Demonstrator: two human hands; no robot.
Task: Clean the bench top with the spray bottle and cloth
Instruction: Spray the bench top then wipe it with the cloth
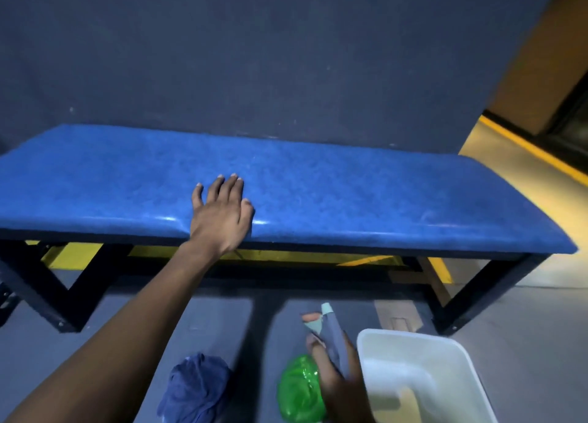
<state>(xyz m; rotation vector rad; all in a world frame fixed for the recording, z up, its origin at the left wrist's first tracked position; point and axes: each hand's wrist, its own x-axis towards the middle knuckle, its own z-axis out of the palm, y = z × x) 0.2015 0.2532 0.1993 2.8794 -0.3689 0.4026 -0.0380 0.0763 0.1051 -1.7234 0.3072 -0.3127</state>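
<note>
A long bench with a shiny blue padded top (350,193) on a black frame stretches across the view. My left hand (222,215) lies flat on the top near its front edge, fingers straight and spread. Low in the view my right hand (334,371) grips a spray bottle (299,391) with a green body and a blue-grey and pale trigger head; one finger sits on the trigger. A crumpled dark blue cloth (197,387) lies on the floor left of the bottle, touched by neither hand.
A white plastic tub (413,346) stands on the floor at the lower right, beside my right hand. A dark blue wall rises behind the bench. Yellow floor markings show under the bench and at the far right.
</note>
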